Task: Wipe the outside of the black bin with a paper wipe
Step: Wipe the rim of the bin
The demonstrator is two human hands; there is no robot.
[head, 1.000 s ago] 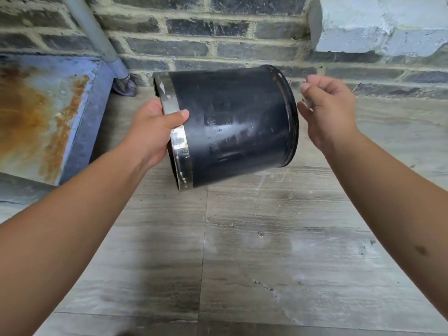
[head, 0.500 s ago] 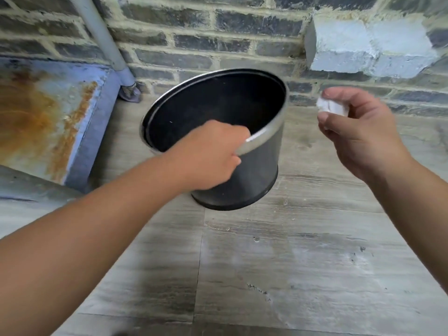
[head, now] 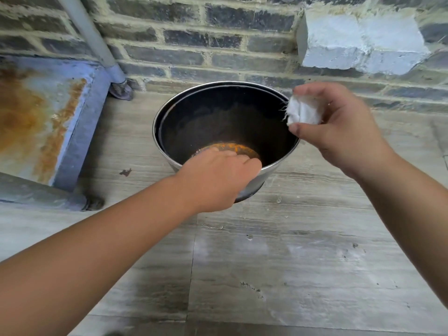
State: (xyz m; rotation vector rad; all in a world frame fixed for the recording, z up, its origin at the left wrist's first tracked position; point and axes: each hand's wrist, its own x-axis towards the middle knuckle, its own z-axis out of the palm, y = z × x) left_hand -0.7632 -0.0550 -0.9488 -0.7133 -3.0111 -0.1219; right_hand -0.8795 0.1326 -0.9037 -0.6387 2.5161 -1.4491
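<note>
The black bin (head: 225, 122) stands mouth-up on the grey floor (head: 291, 263), close to the far brick wall (head: 218, 40), with its silver rim tilted slightly toward the camera. An orange, rusty patch shows at its bottom. The left hand (head: 215, 180) clasps the near rim, fingers curled over the edge. The right hand (head: 339, 127) hovers just above the right rim, pinching a crumpled white wipe (head: 301, 111) between thumb and fingers; the wipe is not touching the bin. A rust-stained blue panel (head: 48, 122) lies to the left, with a grey pipe (head: 97, 44) at the far left. No writing or label can be read anywhere.
</note>
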